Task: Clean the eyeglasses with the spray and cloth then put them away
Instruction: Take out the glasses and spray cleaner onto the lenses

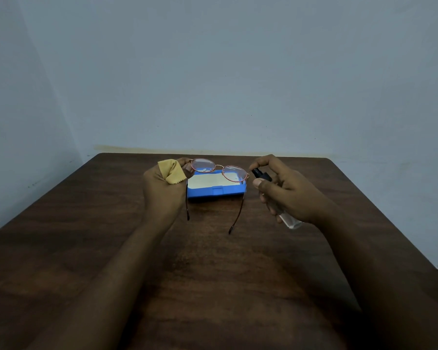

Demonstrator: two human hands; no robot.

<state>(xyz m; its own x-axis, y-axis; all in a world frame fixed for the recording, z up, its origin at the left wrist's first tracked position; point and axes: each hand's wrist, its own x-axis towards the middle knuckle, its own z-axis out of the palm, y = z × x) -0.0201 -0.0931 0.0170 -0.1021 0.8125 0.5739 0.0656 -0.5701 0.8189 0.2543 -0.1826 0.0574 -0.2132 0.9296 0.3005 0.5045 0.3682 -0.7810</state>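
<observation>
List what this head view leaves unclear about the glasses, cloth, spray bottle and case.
Head view only:
- Spray bottle: body wrapped by the right hand; liquid level unreadable.
- Cloth: mostly bunched inside the left hand; full size hidden.
- Eyeglasses: lens smudges too small, light dim.
- Blue case: far edge behind the eyeglasses; open or shut unclear.

You face a dark brown wooden table (213, 274) with streaky grain. The rectangular plastic case (216, 193) is bright blue with a pale cream panel. The round wire eyeglasses (202, 165) have reddish-copper rims. Your crumpled cloth (172, 171) is mustard yellow, your small spray bottle (262, 175) clear with a black nozzle.
</observation>
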